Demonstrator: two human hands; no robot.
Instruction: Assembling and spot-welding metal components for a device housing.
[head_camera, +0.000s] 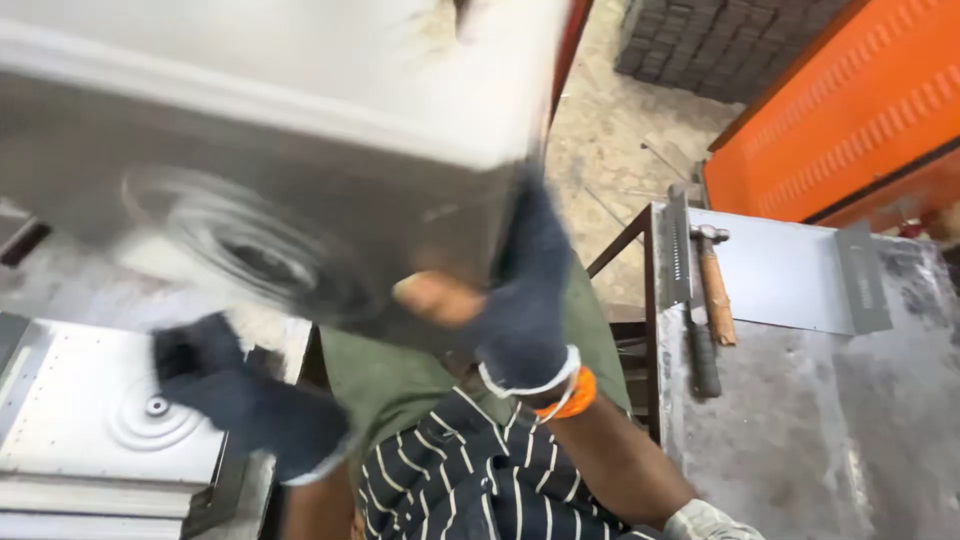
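At the far left a flat steel panel (95, 410) with a pressed round boss lies on top of a low stack of similar sheets; at least two more edges show beneath it, though the exact count cannot be told. Just right of it, the left hand (235, 395), in a dark knitted glove, reaches out low over the panel's corner with fingers curled; it is blurred, and whether it grips anything cannot be told.

Above and across the left half hangs one large steel box casing (300, 130), tilted and blurred by motion, with ringed circular pressings on its near face. The right hand (520, 300), in a matching dark glove with a white and orange cuff, is raised with the forearm angled up from the lower right; its fingers clamp the casing's lower right corner, and a bare fingertip pokes through the glove.

Right of the arm stands a grey, scuffed metal table (800, 430). On it lie one hammer (713, 285) with a wooden handle, one dark rod-like tool (702, 355) just beside it, and one flat sheet (790, 270) with bent brackets at either end. The floor (600, 150) is rough concrete, with a stack of dark blocks (720, 40) at the back and an orange corrugated panel (860, 110) at the right.
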